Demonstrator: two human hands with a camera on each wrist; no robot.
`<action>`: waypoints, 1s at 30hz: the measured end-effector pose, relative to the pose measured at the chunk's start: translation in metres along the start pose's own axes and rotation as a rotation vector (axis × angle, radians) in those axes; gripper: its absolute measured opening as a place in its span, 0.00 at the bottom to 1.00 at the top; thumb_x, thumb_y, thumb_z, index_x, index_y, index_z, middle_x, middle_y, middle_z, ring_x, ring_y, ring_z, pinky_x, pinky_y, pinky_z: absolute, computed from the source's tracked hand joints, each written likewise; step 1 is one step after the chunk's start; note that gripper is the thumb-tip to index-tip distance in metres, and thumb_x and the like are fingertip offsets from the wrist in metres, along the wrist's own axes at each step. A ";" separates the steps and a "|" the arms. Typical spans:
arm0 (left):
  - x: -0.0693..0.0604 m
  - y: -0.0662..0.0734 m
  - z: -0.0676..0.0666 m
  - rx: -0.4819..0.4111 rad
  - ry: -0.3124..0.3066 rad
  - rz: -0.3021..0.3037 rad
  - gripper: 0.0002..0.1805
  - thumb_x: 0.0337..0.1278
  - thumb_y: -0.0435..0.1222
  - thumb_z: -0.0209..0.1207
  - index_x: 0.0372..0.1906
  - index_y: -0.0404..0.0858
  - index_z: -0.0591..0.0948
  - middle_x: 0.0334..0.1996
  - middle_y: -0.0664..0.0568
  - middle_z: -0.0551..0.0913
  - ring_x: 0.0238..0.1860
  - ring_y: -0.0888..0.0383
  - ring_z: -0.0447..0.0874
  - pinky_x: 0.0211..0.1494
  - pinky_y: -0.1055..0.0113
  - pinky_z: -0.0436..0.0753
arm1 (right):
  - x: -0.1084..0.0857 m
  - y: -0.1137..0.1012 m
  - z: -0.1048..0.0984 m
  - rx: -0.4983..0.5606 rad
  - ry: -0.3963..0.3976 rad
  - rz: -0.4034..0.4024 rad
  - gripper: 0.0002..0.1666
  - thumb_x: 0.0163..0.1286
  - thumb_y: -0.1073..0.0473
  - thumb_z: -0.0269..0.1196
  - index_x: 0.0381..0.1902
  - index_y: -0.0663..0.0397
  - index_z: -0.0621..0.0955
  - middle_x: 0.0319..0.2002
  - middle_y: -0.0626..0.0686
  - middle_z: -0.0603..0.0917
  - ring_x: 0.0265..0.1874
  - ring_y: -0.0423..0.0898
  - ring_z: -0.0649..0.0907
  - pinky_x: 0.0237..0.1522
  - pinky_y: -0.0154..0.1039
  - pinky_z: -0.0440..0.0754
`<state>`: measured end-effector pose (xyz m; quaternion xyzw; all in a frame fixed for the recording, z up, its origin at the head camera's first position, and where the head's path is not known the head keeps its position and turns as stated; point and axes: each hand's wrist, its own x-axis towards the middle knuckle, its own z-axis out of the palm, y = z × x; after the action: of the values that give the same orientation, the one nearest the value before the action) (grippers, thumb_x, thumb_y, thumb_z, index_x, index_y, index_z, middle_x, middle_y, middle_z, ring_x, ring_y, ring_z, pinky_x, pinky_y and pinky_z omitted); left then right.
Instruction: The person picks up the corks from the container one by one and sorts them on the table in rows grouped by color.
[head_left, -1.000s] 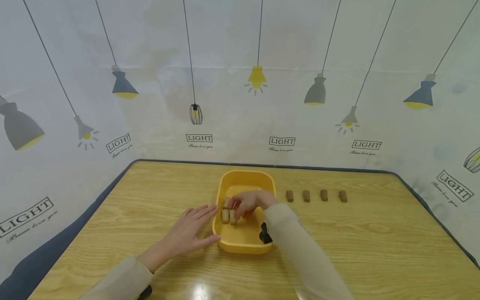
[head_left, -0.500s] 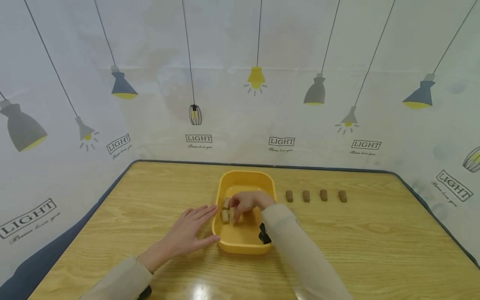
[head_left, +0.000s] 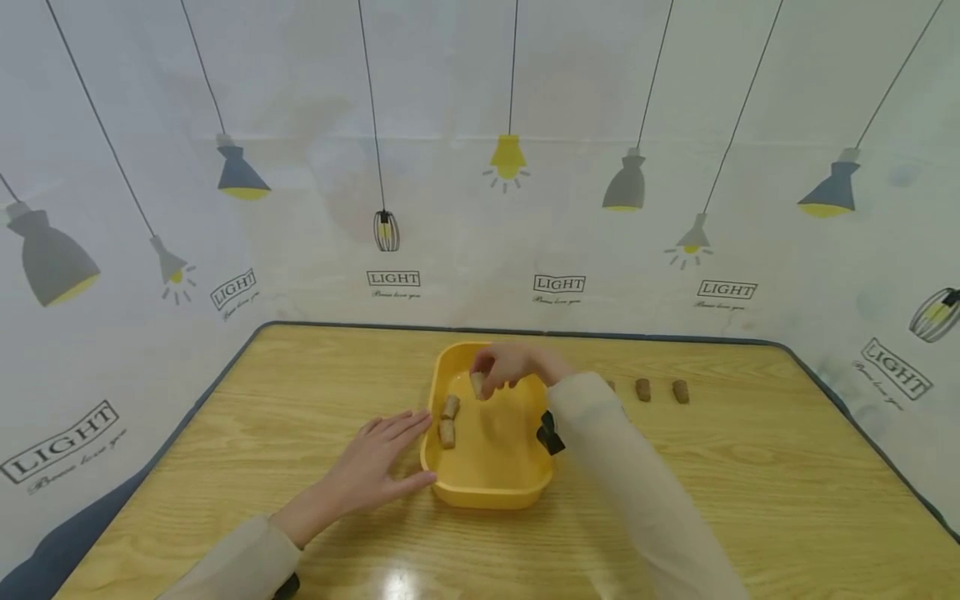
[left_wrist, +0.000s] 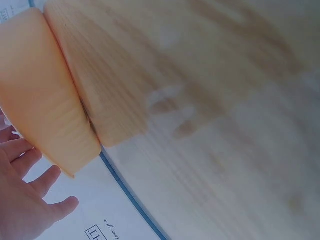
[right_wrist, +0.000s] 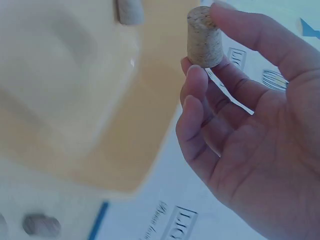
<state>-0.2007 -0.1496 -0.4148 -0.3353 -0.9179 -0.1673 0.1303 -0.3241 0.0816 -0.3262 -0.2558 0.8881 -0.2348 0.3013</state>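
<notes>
My right hand [head_left: 506, 367] pinches a cork [right_wrist: 205, 42] between thumb and fingertips, above the far part of a yellow plastic tub [head_left: 487, 499]. In the right wrist view the cork stands nearly upright in the grip, its speckled side showing. Inside the tub, along its left wall, lie two more corks: a farther cork [head_left: 451, 407] and a nearer cork [head_left: 447, 433]. My left hand [head_left: 375, 462] lies at the tub's left side with fingers extended, the fingertips at the rim. The left wrist view shows those fingers against the tub's outer wall [left_wrist: 45, 95].
To the right of the tub, a row of darker corks stands on the wooden table [head_left: 750, 467]; a cork [head_left: 642, 389] and an end cork [head_left: 680, 392] show, the others mostly behind the right arm. A lamp-printed sheet [head_left: 442, 100] surrounds the table's back and sides.
My right hand has lifted a cork from the group in the tub and moved up and away toward the tub's far end. The left hand stays in place.
</notes>
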 end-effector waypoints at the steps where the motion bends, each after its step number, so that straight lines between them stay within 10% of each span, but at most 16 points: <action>1: 0.000 0.000 0.000 -0.003 0.004 0.001 0.40 0.50 0.60 0.50 0.61 0.36 0.66 0.60 0.48 0.65 0.59 0.48 0.61 0.56 0.45 0.59 | -0.003 0.000 -0.004 -0.010 0.007 -0.006 0.20 0.54 0.60 0.64 0.45 0.55 0.73 0.34 0.50 0.75 0.30 0.44 0.73 0.32 0.36 0.74; 20: -0.002 0.000 0.000 -0.006 -0.035 -0.025 0.40 0.51 0.60 0.49 0.63 0.38 0.64 0.62 0.49 0.63 0.60 0.49 0.59 0.57 0.46 0.57 | -0.061 0.052 -0.015 -0.097 0.127 -0.131 0.22 0.54 0.60 0.62 0.48 0.56 0.74 0.44 0.49 0.74 0.41 0.49 0.72 0.43 0.42 0.71; 30: -0.001 0.000 0.000 -0.013 -0.021 -0.023 0.40 0.50 0.60 0.50 0.63 0.38 0.64 0.62 0.50 0.63 0.60 0.50 0.60 0.57 0.46 0.58 | -0.095 0.079 -0.010 -0.027 0.214 -0.161 0.23 0.56 0.60 0.61 0.51 0.56 0.72 0.42 0.51 0.74 0.27 0.46 0.74 0.25 0.39 0.75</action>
<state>-0.2001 -0.1505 -0.4155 -0.3275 -0.9218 -0.1714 0.1165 -0.2905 0.2012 -0.3248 -0.3036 0.8948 -0.2721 0.1818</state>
